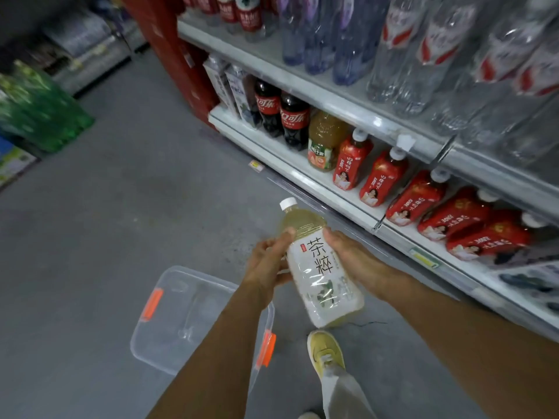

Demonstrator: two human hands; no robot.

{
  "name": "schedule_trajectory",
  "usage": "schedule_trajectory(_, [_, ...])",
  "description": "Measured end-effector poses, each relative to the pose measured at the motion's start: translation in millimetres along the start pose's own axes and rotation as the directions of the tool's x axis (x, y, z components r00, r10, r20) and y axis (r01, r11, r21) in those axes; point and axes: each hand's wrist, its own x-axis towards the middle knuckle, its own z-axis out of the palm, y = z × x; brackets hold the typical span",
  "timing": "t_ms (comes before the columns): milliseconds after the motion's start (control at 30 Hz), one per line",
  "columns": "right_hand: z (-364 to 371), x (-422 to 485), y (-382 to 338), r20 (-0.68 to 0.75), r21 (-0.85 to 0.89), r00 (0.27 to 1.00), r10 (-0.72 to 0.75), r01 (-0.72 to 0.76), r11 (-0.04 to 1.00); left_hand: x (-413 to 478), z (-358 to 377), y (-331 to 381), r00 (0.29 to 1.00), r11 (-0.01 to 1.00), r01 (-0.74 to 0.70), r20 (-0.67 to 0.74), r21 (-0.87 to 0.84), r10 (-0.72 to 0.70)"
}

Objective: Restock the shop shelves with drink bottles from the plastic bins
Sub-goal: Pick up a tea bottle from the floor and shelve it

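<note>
Both forearms reach in: the left hand (pixel 266 261) and right hand (pixel 348 258) hold a tilted pale-yellow tea bottle with a white cap (pixel 323 276), fingers curled round its sides, above the clear plastic bin with orange latches (pixel 145 337). It is probably best stood upright, label outward, on the white lower shelf (pixel 302 173).

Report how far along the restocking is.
Done: the clear plastic bin with orange latches shows no bottles. In hand: the left hand and right hand hold a pale tea bottle with a white label. Left: setting it on the white lower shelf by the red-labelled bottles.
</note>
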Motion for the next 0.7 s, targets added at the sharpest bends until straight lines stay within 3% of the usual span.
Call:
schedule_trajectory(333, [-11.7,-122.4,-74.0,-0.147,-0.046,0.977,-0.152,0.147,0.988,-110.8,32.4,83.2,0.989,0.989,-0.146,-0.001,0.026,0.146])
schedule_trajectory(700, [-5.6,-246.4,-145.5,-0.321,-0.032,0.904,-0.282,0.287,0.957,-231.6,45.1,148.1,0.94,0.938,-0.328,0.066,-0.113,0.336])
